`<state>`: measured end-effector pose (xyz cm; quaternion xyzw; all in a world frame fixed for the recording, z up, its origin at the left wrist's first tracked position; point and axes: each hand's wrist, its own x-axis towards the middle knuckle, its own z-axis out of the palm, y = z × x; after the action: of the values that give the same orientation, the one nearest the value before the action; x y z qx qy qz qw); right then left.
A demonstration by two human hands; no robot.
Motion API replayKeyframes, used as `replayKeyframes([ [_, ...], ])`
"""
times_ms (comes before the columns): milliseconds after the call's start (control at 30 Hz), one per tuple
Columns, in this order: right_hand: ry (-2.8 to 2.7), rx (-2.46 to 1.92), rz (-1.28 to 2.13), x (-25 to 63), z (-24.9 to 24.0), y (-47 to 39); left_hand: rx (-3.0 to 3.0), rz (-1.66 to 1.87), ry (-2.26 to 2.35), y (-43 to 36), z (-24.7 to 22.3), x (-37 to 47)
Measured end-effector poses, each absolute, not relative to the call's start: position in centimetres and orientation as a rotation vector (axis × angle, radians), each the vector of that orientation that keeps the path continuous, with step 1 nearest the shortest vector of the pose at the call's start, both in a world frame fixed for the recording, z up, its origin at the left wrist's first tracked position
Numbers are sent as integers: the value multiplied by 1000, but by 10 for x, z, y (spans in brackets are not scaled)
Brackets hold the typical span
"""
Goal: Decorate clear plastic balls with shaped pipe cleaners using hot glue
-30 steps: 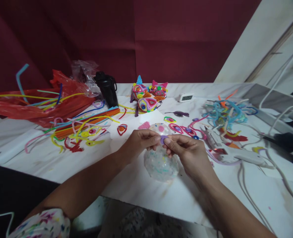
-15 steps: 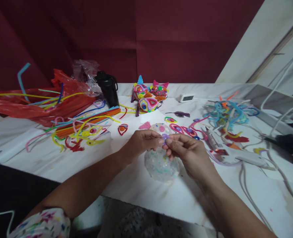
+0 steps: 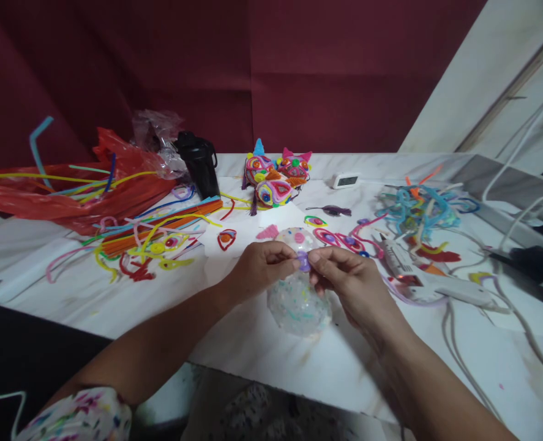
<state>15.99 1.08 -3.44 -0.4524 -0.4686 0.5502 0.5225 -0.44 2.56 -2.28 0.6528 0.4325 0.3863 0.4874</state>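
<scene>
Between the fingertips of my left hand (image 3: 271,266) and my right hand (image 3: 340,275) is a small purple pipe-cleaner piece (image 3: 303,261), pinched from both sides. It looks like a little coil or bow; its exact shape is partly covered by the fingers. Right below and behind it stands a whitish, translucent speckled figure (image 3: 299,309), round at the base with a smaller rounded top. A pink dot (image 3: 299,237) marks that top, and a pink pointed piece (image 3: 267,232) lies at its upper left.
To the right lie a white glue gun (image 3: 455,288) with its cord and a tangle of blue pipe cleaners (image 3: 422,208). Decorated figures (image 3: 275,177) and a black bottle (image 3: 199,166) stand behind. Orange pipe cleaners (image 3: 161,229) and a red plastic bag (image 3: 128,202) are left.
The purple piece has been lowered slightly and turned, so more of it shows between the fingertips. Both hands keep their pinch in nearly the same place.
</scene>
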Motion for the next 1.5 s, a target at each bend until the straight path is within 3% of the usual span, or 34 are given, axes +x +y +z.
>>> replayKeyframes([
  [267,-1110,-1100,1394,162,-33,10,1909,973,1105,27,-26,-7],
  [1167,-1146,-1120,1497,165,-26,9,1402,844,904,23,-22,-5],
  [1500,-1145,-1106,1565,164,-24,8,1474,846,926,25,-25,-6],
])
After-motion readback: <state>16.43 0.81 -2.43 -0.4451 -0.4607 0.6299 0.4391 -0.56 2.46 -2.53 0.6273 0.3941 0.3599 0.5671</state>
